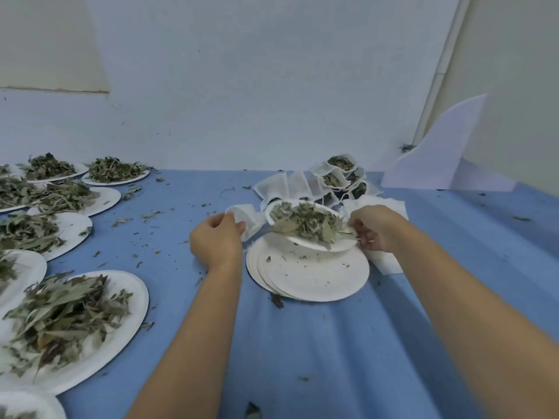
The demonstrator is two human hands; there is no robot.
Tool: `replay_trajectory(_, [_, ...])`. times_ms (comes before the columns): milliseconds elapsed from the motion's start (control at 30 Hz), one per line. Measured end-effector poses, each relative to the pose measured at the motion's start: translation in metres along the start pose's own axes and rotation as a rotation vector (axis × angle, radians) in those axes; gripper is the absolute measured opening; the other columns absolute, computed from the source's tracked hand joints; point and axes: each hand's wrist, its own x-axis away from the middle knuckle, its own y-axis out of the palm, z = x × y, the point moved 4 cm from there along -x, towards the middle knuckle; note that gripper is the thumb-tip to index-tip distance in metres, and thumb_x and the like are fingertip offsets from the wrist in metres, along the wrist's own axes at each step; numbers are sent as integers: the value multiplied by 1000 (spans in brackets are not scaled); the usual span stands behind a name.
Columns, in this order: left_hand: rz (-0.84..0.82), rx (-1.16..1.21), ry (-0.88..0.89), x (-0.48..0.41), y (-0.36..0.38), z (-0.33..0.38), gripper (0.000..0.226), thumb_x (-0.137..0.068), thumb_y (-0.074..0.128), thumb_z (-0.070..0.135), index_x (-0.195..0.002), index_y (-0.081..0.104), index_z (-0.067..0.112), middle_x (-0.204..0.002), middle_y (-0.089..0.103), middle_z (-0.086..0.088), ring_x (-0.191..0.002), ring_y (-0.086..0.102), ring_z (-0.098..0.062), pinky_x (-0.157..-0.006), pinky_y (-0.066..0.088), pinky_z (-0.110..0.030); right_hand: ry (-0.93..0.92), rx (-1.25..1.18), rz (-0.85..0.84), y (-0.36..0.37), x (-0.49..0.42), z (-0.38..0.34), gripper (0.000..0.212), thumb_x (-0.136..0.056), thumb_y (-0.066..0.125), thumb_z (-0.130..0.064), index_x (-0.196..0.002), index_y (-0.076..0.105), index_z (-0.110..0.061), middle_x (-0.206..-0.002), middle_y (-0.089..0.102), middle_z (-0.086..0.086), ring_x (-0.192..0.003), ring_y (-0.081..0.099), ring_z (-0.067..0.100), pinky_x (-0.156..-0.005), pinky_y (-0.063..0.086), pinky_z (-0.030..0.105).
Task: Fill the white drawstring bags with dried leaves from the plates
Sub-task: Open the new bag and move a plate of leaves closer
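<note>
- Nearest, at 8 o'clock on the desk (pixel 302 343), a heaped plate (pixel 140 300) waits among other loaded plates, well apart from both hands.
- Further in, at centre, lies a stack of emptied plates (pixel 317 279).
- Just above the stack, the right hand (pixel 376 228) has its fingers curled on the 3 o'clock rim of the held plate (pixel 320 244). This plate is tilted, and its long axis runs from 10 to 4 o'clock.
- Its dried leaves (pixel 302 219) pile toward the 9 o'clock rim.
- The left hand (pixel 216 237) grips the white bag (pixel 246 220), which sits just beside that rim at 9 o'clock and is nearer the left hand.
- The bag's long axis runs roughly 10 to 4 o'clock. Which way its mouth points I cannot tell, and pouring probably depends on that.
- Farthest, at 12 to 1 o'clock, are flat empty bags (pixel 287 186) and filled bags (pixel 341 164).
</note>
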Motion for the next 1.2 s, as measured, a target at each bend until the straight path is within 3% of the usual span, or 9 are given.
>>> replay_trajectory(133, [54,245,-72,12,7,-6,23,-92,59,13,-70,58,20,-74,64,6,-57,62,1,-53,45,-11,-82,66,79,-12,8,12,18,-82,53,-2,-67,44,-9,-57,38,7,-48,32,18,-49,28,23])
replay_trajectory(367, [15,263,-47,24,16,-14,22,-94,58,13,-73,61,20,-87,69,-6,-57,64,4,-53,46,-8,-206,128,196,2,28,21,23,-83,56,-16,-64,44,-8,-61,45,6,-57,38,19,-53,28,28])
replay_trajectory(567, [-33,276,-97,26,15,-16,16,-93,60,15,-78,62,20,-63,68,9,-86,69,-12,-85,51,-29,-179,-220,107,32,43,27,20,-89,48,-14,-85,64,-2,-86,64,9,-71,55,21,-62,41,28])
replay_trajectory(633, [-35,316,-122,25,14,-17,7,-92,60,14,-87,63,14,-57,67,11,-83,68,-12,-85,52,-27,-171,-269,118,40,43,25,35,-90,48,-15,-114,58,8,-114,59,20,-101,59,35,-85,47,42])
replay_trajectory(700, [-26,324,-127,24,12,-16,5,-93,59,12,-95,62,9,-50,64,13,-70,65,-8,-71,53,-14,-181,-275,99,46,43,23,40,-92,46,-18,-121,54,9,-124,56,21,-114,52,31,-99,39,45])
replay_trajectory(800, [-5,313,-123,24,9,-16,2,-93,59,12,-93,60,11,-50,64,13,-57,56,-5,-46,42,-5,-264,-152,100,52,44,21,42,-96,38,-25,-117,57,6,-116,61,14,-102,55,19,-93,40,39])
replay_trajectory(900, [-3,356,-148,23,8,-16,7,-93,57,9,-100,59,7,-51,64,12,-65,62,-5,-61,49,-10,-531,-28,181,48,55,17,55,-96,40,-49,-130,53,-9,-136,53,6,-117,51,17,-96,34,30])
replay_trajectory(1033, [-8,344,-159,25,9,-15,2,-93,57,10,-92,59,10,-64,65,6,-66,64,-4,-62,49,-12,-936,404,-60,58,78,-1,89,-70,57,-75,-145,30,-36,-156,20,-14,-142,16,5,-114,15,32])
replay_trajectory(1200, [0,317,-143,25,9,-17,7,-93,57,11,-87,60,10,-83,68,-5,-66,65,-5,-65,50,-14,-873,764,-218,82,79,1,98,-64,65,-74,-147,21,-45,-159,2,-12,-146,0,9,-119,5,45])
